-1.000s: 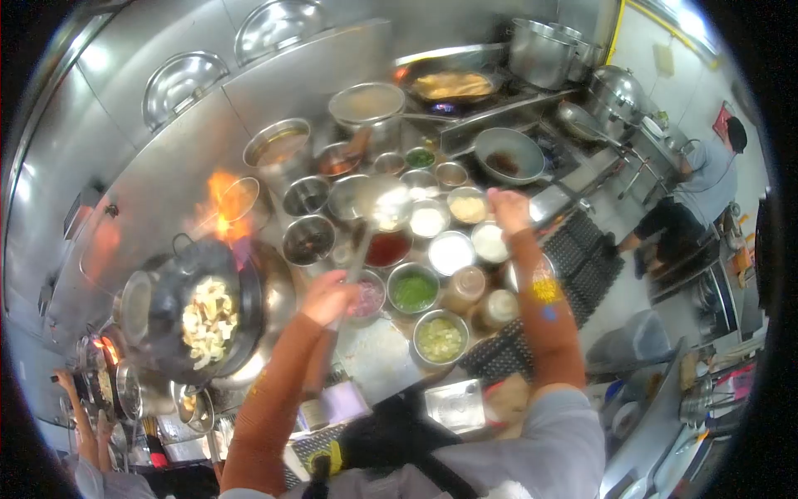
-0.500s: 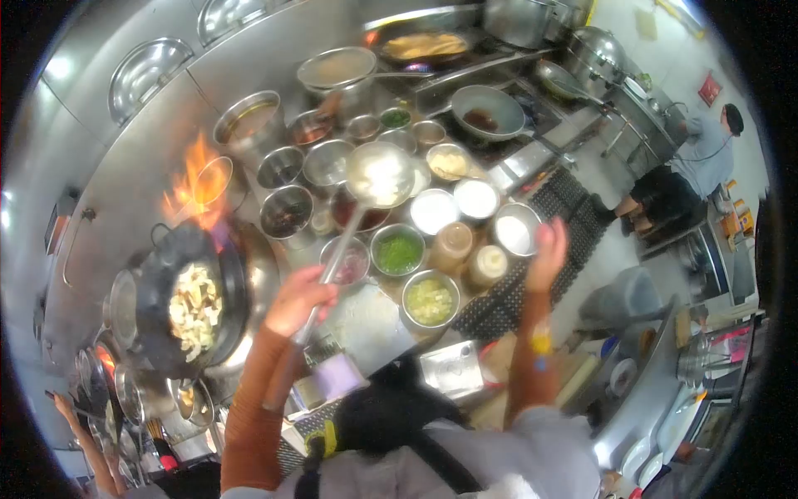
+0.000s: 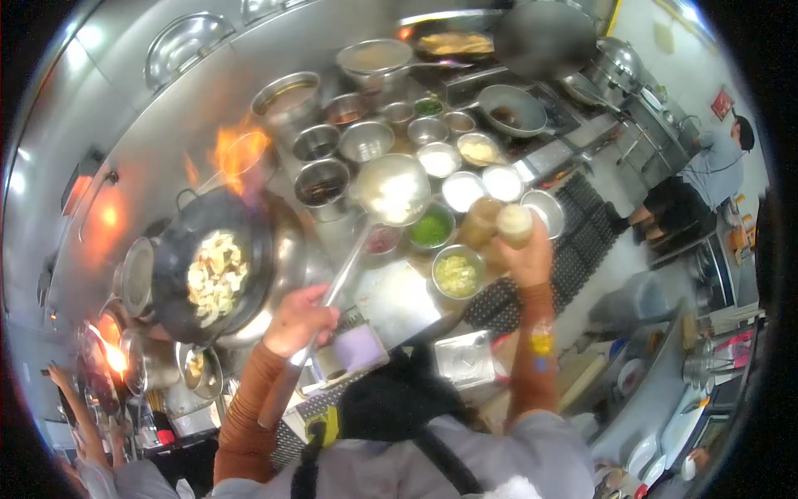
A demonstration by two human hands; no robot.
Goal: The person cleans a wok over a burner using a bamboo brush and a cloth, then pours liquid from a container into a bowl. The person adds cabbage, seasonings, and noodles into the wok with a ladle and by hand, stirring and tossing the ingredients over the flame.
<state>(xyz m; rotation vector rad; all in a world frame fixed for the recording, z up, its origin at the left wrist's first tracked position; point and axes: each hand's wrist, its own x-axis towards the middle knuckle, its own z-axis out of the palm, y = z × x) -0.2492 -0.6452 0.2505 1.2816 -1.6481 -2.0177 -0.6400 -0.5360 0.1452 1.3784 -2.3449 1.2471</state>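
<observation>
A ladle runs from the lower centre-left of the frame up to the middle. It is bright metal throughout: a long, straight, slim handle and a broad, round, shallow bowl, dull grey-gold on its upper left side and glaring white lower right, so that I cannot tell whether the white is food or reflected light. The bowl overlaps several containers in the view; whether it touches them is unclear. The left hand, left of the lower centre, is curled closed around the handle, which emerges below the fist beside the brown sleeve.

Right of the centre, the right hand is partly closed around a small bottle, its fingers bent about the side. The bottle has a pale cream, rounded top facing the camera; its lower part is hidden by the hand and blurred. Just left of it is a brownish bottle, also blurred.

Below them sits a metal bowl of chopped pale green pieces, with a bowl of bright green stuff above and to its left. At the left of the frame, a black wok holds cream-coloured pieces with browned edges, and orange flame rises beyond its upper right rim.
</observation>
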